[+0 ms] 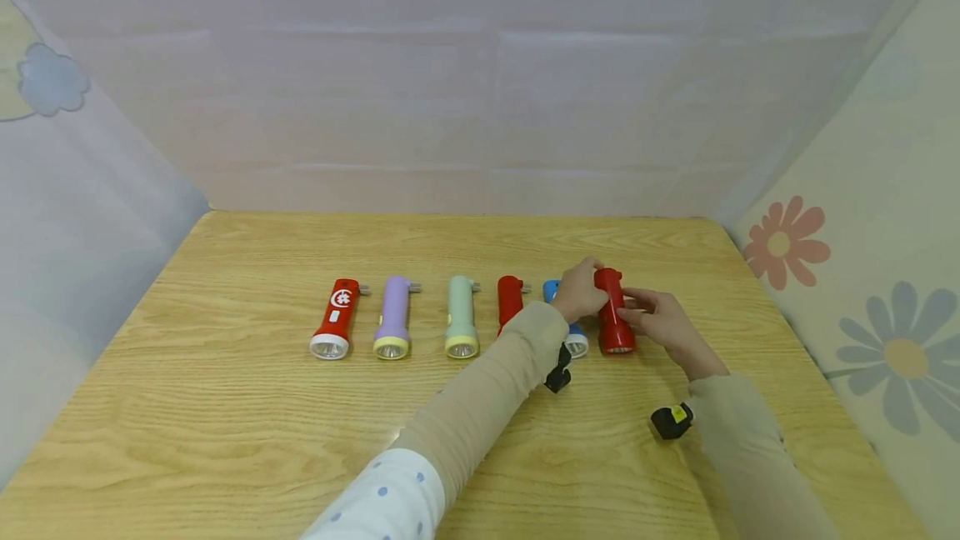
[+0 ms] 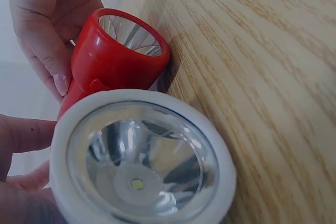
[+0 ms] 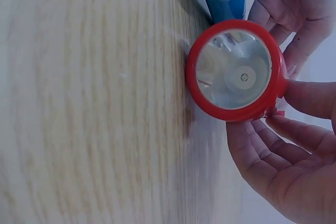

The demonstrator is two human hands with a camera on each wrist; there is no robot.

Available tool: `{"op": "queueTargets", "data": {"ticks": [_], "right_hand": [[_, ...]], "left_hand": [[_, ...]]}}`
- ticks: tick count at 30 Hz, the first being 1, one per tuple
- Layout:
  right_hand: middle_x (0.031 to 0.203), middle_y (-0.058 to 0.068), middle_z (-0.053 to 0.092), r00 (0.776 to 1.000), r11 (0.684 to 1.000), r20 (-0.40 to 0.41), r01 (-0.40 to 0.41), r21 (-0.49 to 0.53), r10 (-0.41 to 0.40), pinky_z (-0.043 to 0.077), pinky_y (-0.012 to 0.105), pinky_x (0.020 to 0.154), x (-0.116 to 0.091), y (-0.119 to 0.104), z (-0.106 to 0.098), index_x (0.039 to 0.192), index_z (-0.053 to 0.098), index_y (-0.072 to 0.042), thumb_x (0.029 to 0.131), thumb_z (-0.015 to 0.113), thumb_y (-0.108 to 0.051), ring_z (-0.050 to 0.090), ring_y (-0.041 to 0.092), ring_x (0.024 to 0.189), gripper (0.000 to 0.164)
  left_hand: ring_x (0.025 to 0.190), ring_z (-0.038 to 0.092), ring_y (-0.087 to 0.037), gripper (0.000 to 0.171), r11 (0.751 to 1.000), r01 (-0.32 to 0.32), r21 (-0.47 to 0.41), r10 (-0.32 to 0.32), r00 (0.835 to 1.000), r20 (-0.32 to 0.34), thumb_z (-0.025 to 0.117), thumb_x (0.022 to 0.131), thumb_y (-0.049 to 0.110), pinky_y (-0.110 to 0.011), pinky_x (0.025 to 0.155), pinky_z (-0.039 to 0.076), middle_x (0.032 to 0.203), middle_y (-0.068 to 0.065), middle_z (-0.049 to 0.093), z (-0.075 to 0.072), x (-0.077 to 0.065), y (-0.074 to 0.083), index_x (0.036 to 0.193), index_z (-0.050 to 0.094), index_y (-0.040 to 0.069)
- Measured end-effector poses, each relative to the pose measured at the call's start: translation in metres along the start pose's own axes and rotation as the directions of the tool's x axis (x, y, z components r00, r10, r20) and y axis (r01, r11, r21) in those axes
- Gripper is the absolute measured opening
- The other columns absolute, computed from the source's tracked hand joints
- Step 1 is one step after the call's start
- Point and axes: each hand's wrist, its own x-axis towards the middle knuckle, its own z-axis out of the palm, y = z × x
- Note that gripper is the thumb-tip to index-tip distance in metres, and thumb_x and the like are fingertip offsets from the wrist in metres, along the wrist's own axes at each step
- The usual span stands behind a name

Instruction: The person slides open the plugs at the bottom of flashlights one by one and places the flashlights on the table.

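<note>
At the right of the row, a red flashlight [image 1: 616,323] lies on the wooden table with its lens toward me. My right hand [image 1: 663,322] holds it from the right, thumb and fingers about its body; in the right wrist view the thumb and fingertips meet its red head [image 3: 231,114]. My left hand [image 1: 580,293] pinches the same flashlight near its tail, reaching over a blue flashlight [image 1: 576,346] with a white rim. That hand partly hides the blue one. In the left wrist view the blue flashlight's white-rimmed lens [image 2: 223,182] covers part of the red one.
Leftward in the row lie another red flashlight [image 1: 510,298], partly behind my left sleeve, a mint green one [image 1: 461,307], a purple one [image 1: 394,307] and a red-and-white one [image 1: 341,307]. Several show plug prongs. The wooden table [image 1: 247,423] meets curtained walls at back and sides.
</note>
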Motion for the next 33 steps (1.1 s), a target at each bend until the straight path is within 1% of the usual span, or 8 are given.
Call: {"op": "queueTargets", "data": {"ticks": [6,12,17,21,28,33], "right_hand": [[0.125,0.033,0.043,0.999,0.999,-0.024,0.042,0.002,-0.042,0.051,0.034,0.078,-0.0004,0.0017,0.0012,0.136,0.029,0.012,0.093,0.050,-0.009,0.052,0.039,0.105,0.051],[0.125,0.033,0.043,0.997,0.998,-0.048,0.067,0.007,-0.067,0.052,0.032,0.076,-0.0018,0.0020,0.0019,0.136,0.030,0.011,0.094,0.050,-0.009,0.051,0.040,0.104,0.051],[0.125,0.032,0.043,0.995,0.997,-0.065,0.082,0.008,-0.082,0.052,0.029,0.076,-0.0024,0.0019,0.0017,0.135,0.032,0.010,0.093,0.050,-0.008,0.052,0.039,0.104,0.049],[0.125,0.032,0.044,0.994,0.996,-0.071,0.088,0.005,-0.087,0.051,0.029,0.077,-0.0029,0.0016,0.0014,0.135,0.032,0.010,0.093,0.050,-0.007,0.053,0.039,0.103,0.049],[0.125,0.032,0.043,0.993,0.996,-0.078,0.090,0.006,-0.090,0.051,0.029,0.078,-0.0038,0.0009,0.0014,0.135,0.032,0.009,0.092,0.051,-0.006,0.052,0.040,0.104,0.049],[0.126,0.031,0.043,0.992,0.996,-0.083,0.092,0.006,-0.091,0.050,0.027,0.079,-0.0043,0.0016,0.0020,0.136,0.032,0.009,0.092,0.051,-0.006,0.051,0.040,0.106,0.050]], "left_hand": [[0.082,0.058,-0.017,0.040,1.000,-0.015,0.004,0.015,1.000,-0.001,0.059,0.087,0.005,-0.026,0.063,0.050,0.112,-0.010,0.058,-0.0010,-0.0008,-0.0005,0.125,0.046,0.010],[0.080,0.056,-0.015,0.040,1.000,-0.020,0.021,0.020,1.000,-0.012,0.060,0.088,0.010,-0.025,0.065,0.050,0.111,-0.008,0.058,-0.0005,-0.0004,-0.0001,0.125,0.046,0.013],[0.076,0.057,-0.014,0.040,0.998,-0.041,0.038,0.042,0.999,-0.018,0.061,0.087,0.009,-0.023,0.060,0.049,0.110,-0.009,0.058,-0.0004,0.0006,0.0009,0.124,0.047,0.014],[0.077,0.058,-0.015,0.040,0.998,-0.041,0.047,0.042,0.999,-0.016,0.062,0.086,0.009,-0.022,0.059,0.049,0.111,-0.009,0.058,-0.0008,0.0013,0.0020,0.123,0.046,0.014],[0.075,0.058,-0.015,0.041,0.998,-0.047,0.031,0.047,0.999,-0.012,0.062,0.087,0.009,-0.023,0.060,0.050,0.110,-0.009,0.058,-0.0007,0.0019,0.0022,0.123,0.045,0.015],[0.073,0.057,-0.014,0.040,0.998,-0.053,0.019,0.053,0.999,-0.011,0.062,0.086,0.008,-0.022,0.059,0.049,0.110,-0.008,0.058,-0.0001,0.0020,0.0013,0.122,0.045,0.016]]}}
